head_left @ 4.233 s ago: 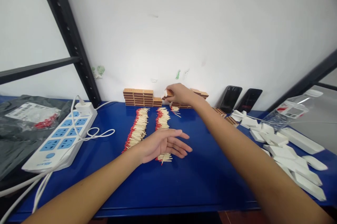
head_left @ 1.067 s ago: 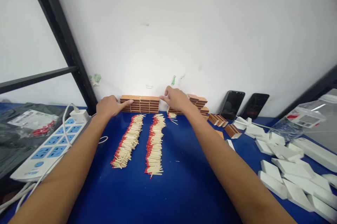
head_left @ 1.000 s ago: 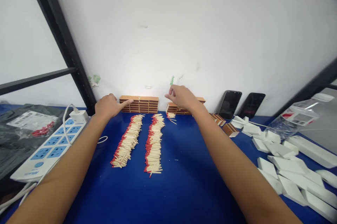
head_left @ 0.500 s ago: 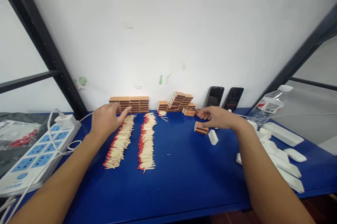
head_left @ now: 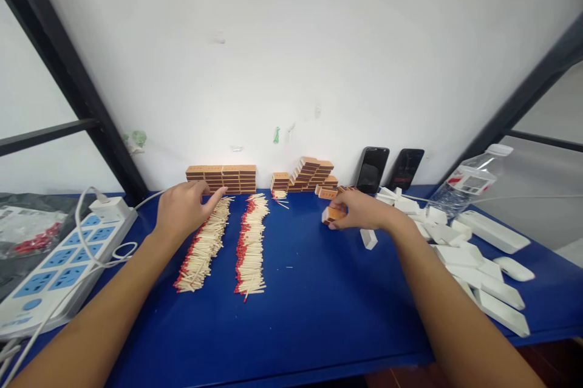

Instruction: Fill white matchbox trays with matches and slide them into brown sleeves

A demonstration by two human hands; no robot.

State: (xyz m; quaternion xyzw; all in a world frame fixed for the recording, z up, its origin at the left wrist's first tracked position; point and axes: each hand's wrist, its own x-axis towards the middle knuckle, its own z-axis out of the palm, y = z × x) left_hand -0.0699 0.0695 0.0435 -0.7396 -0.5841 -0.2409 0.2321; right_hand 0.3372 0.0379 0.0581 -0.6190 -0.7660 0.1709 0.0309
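Note:
My right hand (head_left: 362,211) grips an orange matchbox (head_left: 333,214) just above the blue table (head_left: 310,315), right of centre. My left hand (head_left: 184,212) hovers over the far end of the left row of red-tipped matches (head_left: 204,243), fingers loosely curled, index finger pointing toward the neat stack of orange matchboxes (head_left: 221,178) at the wall. A second row of matches (head_left: 251,243) lies beside the first. A looser stack of matchboxes (head_left: 310,175) stands further right along the wall.
A white and blue power strip (head_left: 59,254) with cables lies at the left. Two dark phones (head_left: 372,168) lean on the wall. Several white inner trays (head_left: 473,266) and a plastic bottle (head_left: 471,184) fill the right side. A black shelf post (head_left: 77,84) rises at the left.
My right hand left the stacks at the wall, swung right, took an orange matchbox and brought it leftward. My left hand drew back from the neat stack to the matches.

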